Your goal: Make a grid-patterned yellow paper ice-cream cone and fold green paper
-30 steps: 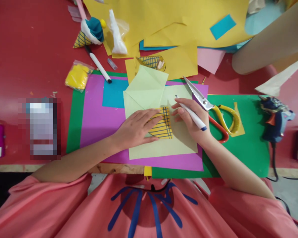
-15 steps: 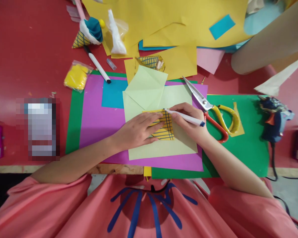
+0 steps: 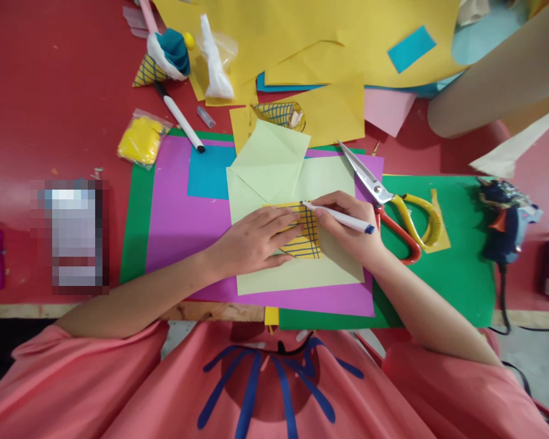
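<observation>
Coral-pink short-sleeved top (image 3: 96, 390); dark blue strokes (image 3: 256, 378) on chest, possibly printed.

The yellow gridded piece (image 3: 307, 239) is looking like thin matt paper, and the pale green sheet (image 3: 302, 275) under it is showing the same dull, smooth paper face with sharp creases. The marker (image 3: 343, 217) is showing a smooth white plastic barrel. The scissors (image 3: 380, 192) are gleaming with bare metal blades and glossy plastic handles. The red table (image 3: 50, 91) is giving off a soft sheen, and the clear bag (image 3: 141, 141) is glinting like thin plastic film.
</observation>
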The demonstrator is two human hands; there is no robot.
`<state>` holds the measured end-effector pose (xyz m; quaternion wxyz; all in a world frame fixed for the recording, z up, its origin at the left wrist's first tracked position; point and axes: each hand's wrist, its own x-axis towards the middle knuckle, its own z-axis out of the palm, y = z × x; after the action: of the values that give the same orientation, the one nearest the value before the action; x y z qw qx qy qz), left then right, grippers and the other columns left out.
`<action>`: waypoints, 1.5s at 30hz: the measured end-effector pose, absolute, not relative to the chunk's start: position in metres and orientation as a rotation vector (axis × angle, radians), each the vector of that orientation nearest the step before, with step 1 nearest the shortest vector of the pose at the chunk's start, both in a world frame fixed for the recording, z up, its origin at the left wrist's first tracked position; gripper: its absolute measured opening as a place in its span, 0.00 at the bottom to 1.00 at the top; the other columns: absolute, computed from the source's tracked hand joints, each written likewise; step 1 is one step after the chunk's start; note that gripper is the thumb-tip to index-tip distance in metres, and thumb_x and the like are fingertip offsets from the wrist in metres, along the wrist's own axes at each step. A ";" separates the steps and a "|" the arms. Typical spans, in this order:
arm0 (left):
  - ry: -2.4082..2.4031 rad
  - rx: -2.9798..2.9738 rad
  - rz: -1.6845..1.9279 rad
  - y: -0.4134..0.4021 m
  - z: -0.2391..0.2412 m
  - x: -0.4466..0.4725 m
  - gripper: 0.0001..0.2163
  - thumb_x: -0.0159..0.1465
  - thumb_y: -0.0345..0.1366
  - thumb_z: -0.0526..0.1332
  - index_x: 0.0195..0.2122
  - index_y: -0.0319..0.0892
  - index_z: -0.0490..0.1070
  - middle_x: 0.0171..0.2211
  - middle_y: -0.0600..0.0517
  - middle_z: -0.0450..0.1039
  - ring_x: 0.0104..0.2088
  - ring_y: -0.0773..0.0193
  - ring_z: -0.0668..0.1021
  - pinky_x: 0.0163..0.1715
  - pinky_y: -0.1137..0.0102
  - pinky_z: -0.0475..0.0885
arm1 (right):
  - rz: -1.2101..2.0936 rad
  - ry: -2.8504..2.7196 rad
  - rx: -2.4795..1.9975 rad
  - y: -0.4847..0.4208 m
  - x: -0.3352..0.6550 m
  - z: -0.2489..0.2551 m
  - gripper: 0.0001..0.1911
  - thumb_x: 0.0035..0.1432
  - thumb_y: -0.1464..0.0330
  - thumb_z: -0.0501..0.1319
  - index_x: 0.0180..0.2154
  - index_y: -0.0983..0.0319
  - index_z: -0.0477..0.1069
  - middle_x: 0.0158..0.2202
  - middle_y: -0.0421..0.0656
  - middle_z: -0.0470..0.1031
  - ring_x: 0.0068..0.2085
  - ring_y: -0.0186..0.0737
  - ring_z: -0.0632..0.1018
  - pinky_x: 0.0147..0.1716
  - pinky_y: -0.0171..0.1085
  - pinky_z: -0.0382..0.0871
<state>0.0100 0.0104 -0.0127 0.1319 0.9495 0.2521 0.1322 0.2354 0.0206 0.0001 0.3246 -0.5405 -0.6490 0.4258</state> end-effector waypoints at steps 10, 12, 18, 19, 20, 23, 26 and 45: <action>0.755 2.734 0.411 0.010 -0.012 0.010 0.21 0.63 0.36 0.61 0.57 0.38 0.65 0.57 0.40 0.66 0.58 0.50 0.69 0.57 0.53 0.68 | 1.163 -1.700 -1.417 0.020 0.237 0.002 0.05 0.57 0.69 0.61 0.32 0.63 0.74 0.29 0.41 0.77 0.29 0.34 0.75 0.27 0.33 0.67; 0.758 2.735 0.409 0.010 -0.012 0.010 0.20 0.63 0.36 0.61 0.56 0.38 0.65 0.57 0.40 0.66 0.58 0.50 0.69 0.57 0.53 0.68 | 1.162 -1.715 -1.414 0.020 0.237 0.002 0.05 0.57 0.69 0.61 0.31 0.63 0.74 0.27 0.40 0.76 0.27 0.32 0.74 0.26 0.32 0.66; 0.773 2.797 0.399 0.010 -0.013 0.010 0.18 0.65 0.38 0.59 0.55 0.37 0.67 0.57 0.42 0.67 0.57 0.50 0.70 0.58 0.55 0.68 | 1.167 -1.755 -1.407 0.020 0.240 0.000 0.07 0.58 0.68 0.60 0.29 0.63 0.72 0.26 0.40 0.75 0.26 0.32 0.73 0.25 0.33 0.64; 0.778 2.798 0.401 0.010 -0.013 0.010 0.18 0.64 0.38 0.59 0.54 0.37 0.67 0.56 0.42 0.67 0.56 0.50 0.70 0.57 0.55 0.68 | 1.177 -1.754 -1.401 0.020 0.240 0.000 0.07 0.58 0.67 0.60 0.29 0.63 0.72 0.26 0.40 0.75 0.27 0.32 0.73 0.25 0.33 0.64; 0.782 2.797 0.402 0.010 -0.013 0.010 0.18 0.64 0.38 0.59 0.54 0.37 0.67 0.56 0.42 0.68 0.56 0.50 0.71 0.57 0.55 0.68 | 1.186 -1.751 -1.395 0.020 0.240 0.000 0.07 0.58 0.67 0.60 0.29 0.63 0.72 0.26 0.40 0.75 0.27 0.32 0.73 0.25 0.33 0.64; 0.781 2.777 0.413 0.010 -0.012 0.010 0.19 0.63 0.38 0.61 0.54 0.37 0.67 0.54 0.40 0.69 0.55 0.51 0.71 0.56 0.54 0.69 | 1.199 -1.750 -1.386 0.019 0.240 0.000 0.08 0.58 0.67 0.60 0.28 0.63 0.71 0.25 0.40 0.75 0.26 0.31 0.72 0.24 0.33 0.63; 0.778 2.761 0.415 0.010 -0.012 0.010 0.20 0.62 0.37 0.62 0.55 0.37 0.67 0.54 0.39 0.68 0.56 0.50 0.71 0.56 0.54 0.68 | 1.203 -1.757 -1.385 0.019 0.239 0.002 0.09 0.57 0.67 0.60 0.26 0.63 0.70 0.24 0.39 0.73 0.25 0.31 0.70 0.24 0.33 0.62; 0.814 2.755 0.400 0.009 -0.014 0.009 0.20 0.65 0.40 0.58 0.56 0.37 0.64 0.56 0.41 0.68 0.57 0.51 0.70 0.57 0.54 0.67 | 1.268 -1.759 -1.404 0.019 0.238 0.004 0.13 0.55 0.70 0.60 0.20 0.63 0.64 0.17 0.34 0.61 0.21 0.28 0.60 0.20 0.32 0.54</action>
<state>0.0093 0.0087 -0.0143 0.1206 0.9430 0.2785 0.1368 0.2384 0.0186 0.0040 0.2759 -0.5224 -0.6545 0.4718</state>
